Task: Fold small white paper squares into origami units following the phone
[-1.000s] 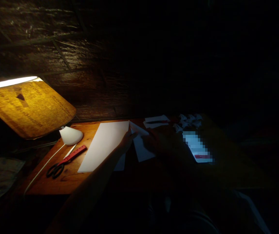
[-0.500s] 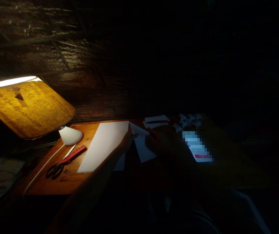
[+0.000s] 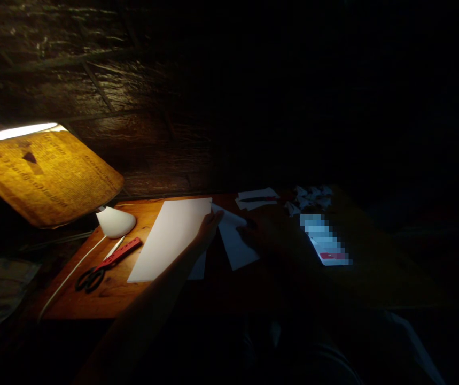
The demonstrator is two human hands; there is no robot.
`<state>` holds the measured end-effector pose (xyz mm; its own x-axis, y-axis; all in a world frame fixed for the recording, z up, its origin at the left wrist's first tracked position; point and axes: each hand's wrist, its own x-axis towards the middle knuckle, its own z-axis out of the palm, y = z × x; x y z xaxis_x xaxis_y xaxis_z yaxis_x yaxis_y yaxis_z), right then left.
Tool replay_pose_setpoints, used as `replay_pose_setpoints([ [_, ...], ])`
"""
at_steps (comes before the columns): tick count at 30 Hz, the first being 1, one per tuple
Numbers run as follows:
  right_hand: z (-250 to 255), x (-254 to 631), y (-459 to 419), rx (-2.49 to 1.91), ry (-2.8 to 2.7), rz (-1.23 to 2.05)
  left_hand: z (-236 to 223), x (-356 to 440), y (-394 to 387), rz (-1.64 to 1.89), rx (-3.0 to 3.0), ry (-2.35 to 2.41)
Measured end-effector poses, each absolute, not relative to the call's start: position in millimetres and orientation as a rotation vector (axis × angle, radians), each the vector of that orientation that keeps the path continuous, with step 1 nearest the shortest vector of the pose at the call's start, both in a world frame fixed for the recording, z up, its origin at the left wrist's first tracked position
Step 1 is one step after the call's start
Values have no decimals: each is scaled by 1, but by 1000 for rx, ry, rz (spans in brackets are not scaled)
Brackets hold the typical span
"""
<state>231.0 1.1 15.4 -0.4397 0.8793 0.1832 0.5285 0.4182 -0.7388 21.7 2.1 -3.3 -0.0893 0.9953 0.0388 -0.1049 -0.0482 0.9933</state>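
Note:
A smaller white sheet of paper [image 3: 237, 248] with its far edge folded over lies between my hands. My left hand [image 3: 210, 223] is closed on its far left corner, thumb on top. On the right, my right hand [image 3: 253, 232] grips the sheet's far right side; it is in deep shadow and its fingers show only in part. A larger white sheet [image 3: 169, 235] lies flat on the wooden table [image 3: 109, 299], partly under my left hand and forearm.
At the left stands a lamp [image 3: 116, 222] with a printed shade. Scissors [image 3: 93, 278] and a red ruler-like strip [image 3: 123, 253] lie before it. Farther back are paper pieces [image 3: 253, 194] with a dark, thin object and several small folded papers [image 3: 309, 198]. A lit phone [image 3: 325, 240] lies right.
My left hand has shifted slightly along the folded edge, and my right hand has moved a little toward the left. The folded strip of the smaller sheet looks flatter now.

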Motion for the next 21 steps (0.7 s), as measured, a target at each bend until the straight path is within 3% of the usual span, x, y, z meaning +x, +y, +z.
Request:
replay_pose_setpoints([
  [9,35,231,-9,-1220,-2189,836,0,17,2,1479,1252,1323],
  [21,9,232,5,-1109,-2099,918,5,18,-2,1493,1230,1360],
])
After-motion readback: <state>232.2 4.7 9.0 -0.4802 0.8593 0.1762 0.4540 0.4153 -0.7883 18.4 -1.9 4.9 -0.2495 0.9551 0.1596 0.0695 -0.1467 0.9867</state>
